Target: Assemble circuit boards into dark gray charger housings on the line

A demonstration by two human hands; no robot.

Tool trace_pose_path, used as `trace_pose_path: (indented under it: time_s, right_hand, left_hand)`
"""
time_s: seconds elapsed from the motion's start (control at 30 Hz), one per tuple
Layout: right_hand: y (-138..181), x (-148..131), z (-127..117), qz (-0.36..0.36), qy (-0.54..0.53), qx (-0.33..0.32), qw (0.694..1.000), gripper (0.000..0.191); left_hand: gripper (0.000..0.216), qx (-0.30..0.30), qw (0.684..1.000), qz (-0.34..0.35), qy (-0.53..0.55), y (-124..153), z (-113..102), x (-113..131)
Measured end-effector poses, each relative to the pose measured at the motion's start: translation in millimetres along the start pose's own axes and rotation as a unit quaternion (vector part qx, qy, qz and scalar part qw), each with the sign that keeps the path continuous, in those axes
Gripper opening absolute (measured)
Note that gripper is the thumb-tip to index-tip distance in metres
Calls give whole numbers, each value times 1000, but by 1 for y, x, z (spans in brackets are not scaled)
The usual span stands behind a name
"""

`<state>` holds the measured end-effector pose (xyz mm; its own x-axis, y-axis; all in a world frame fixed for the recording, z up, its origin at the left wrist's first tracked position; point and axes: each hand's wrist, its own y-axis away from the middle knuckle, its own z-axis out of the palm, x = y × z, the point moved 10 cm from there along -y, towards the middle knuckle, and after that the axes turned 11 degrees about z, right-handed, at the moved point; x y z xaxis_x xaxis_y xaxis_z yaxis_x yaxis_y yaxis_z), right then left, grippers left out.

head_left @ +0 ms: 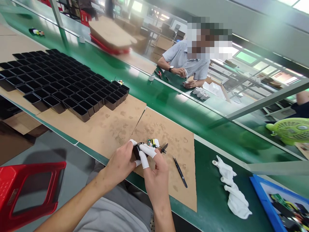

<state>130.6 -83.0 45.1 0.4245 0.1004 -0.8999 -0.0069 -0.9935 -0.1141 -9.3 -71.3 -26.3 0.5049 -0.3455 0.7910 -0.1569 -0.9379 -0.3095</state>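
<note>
Between my two hands is a small black plastic housing (137,154), held just above the cardboard near the table's front edge. My left hand (123,159) grips its left side, with white finger cots on the fingertips. My right hand (154,161), also in finger cots, pinches at the top of the housing; what lies under those fingertips is partly hidden. Just beyond the fingers lies a small circuit board (152,142) with yellow and white parts, and a black piece with a blade shape (164,148) is beside it. Black tweezers (180,172) rest to the right.
Rows of open black housings (60,83) cover the cardboard (116,125) at left. White cloth gloves (233,190) and a blue tray (265,201) of parts lie right. A co-worker (185,61) handles small parts across the green conveyor (169,103). A green fan (292,130) stands far right.
</note>
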Motion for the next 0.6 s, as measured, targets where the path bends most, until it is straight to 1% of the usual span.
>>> trace_pose_path:
  time_s: [0.17,0.27,0.47,0.6]
  right_hand:
    - [6,-6,-3,-56,29,39,997,35]
    - [9,-7,-3,-74,46,45,995,35]
    - [11,0,0,-67,79,8,995,39]
    - [10,4,-5,-67,76,33,994,39]
  left_hand:
    - [38,-3,1000,-9,7,1,1,-1]
    - [38,-4,1000,-10,10,0,1,-1]
    - [39,-8,1000,-10,18,-1,1,0]
    - [37,-5,1000,-3,29,-1,2,1]
